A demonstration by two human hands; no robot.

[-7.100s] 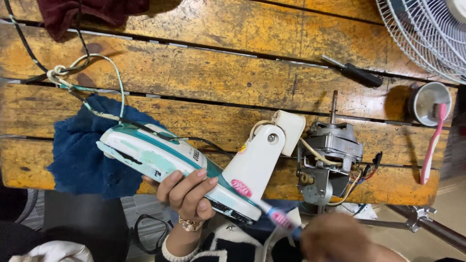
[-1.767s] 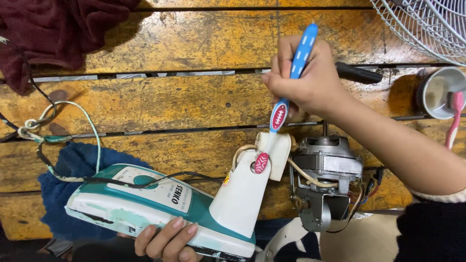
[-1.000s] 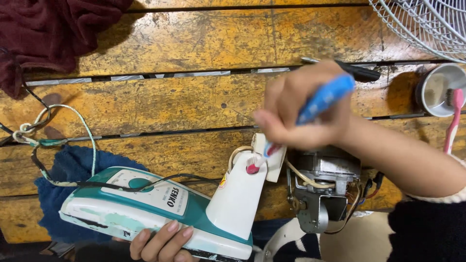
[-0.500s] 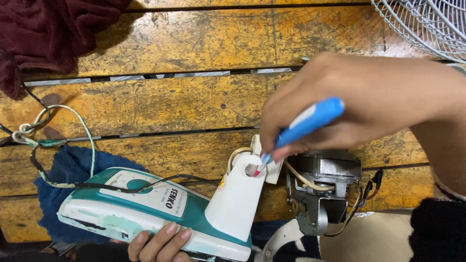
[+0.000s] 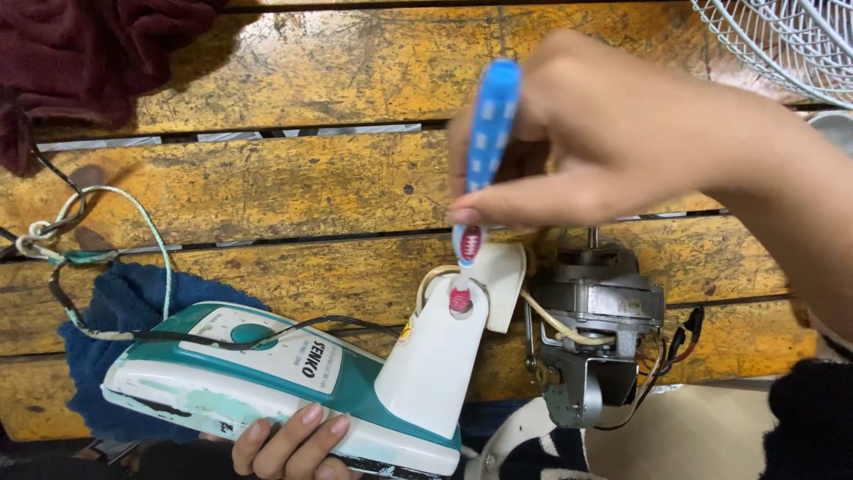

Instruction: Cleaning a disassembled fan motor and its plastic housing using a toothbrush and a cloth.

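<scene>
Currently: fan stand propped at the bench edge, toothbrush working the neck pivot.

Largest first: the wooden bench point(image 5: 293, 191) carries the fan stand point(image 5: 293, 391), whose white-and-teal base overhangs the near edge; only the left hand point(image 5: 289, 440), fingers curled under it, supports it, so a slackened hold could let it drop. The motor point(image 5: 595, 333) hangs beside the neck on thin wires, which a twist may strain. The right hand point(image 5: 622, 142) pinches the blue toothbrush point(image 5: 475, 178), bristles on the pivot; hard pressure could skid them off.
</scene>
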